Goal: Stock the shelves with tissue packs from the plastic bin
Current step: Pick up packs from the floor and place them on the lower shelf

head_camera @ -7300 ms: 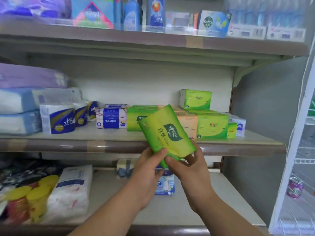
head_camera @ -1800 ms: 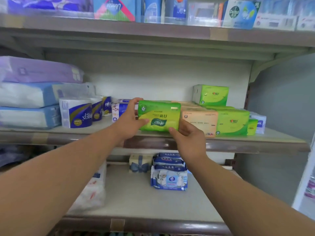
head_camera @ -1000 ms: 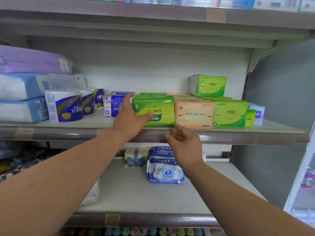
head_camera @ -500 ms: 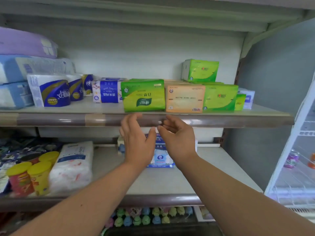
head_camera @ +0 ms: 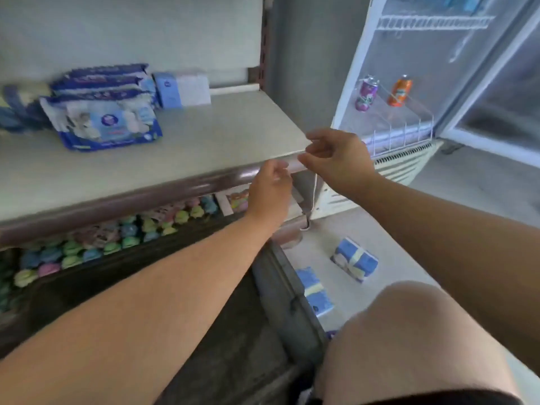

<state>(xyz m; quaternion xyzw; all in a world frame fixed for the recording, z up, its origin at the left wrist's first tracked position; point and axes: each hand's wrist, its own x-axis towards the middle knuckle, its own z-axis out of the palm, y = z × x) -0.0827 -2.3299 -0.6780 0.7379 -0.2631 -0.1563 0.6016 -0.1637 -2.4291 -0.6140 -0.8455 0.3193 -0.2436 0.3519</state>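
Note:
My view points down at the lower shelf and the floor. My left hand and my right hand hover empty in front of the shelf's right front corner, fingers loosely curled. Two blue tissue packs lie below them: one on the floor, another against the grey bin rim. The green pack and the upper shelf are out of view.
Blue wipe packs and a small blue and white box sit at the back left of the shelf. Colourful small items fill the bottom tier. A glass-door fridge with two cans stands right. My knee is at the bottom right.
The green tissue pack went onto the middle shelf and both hands let go. My view has since swung down and right, and both empty hands have dropped to the lower shelf's edge.

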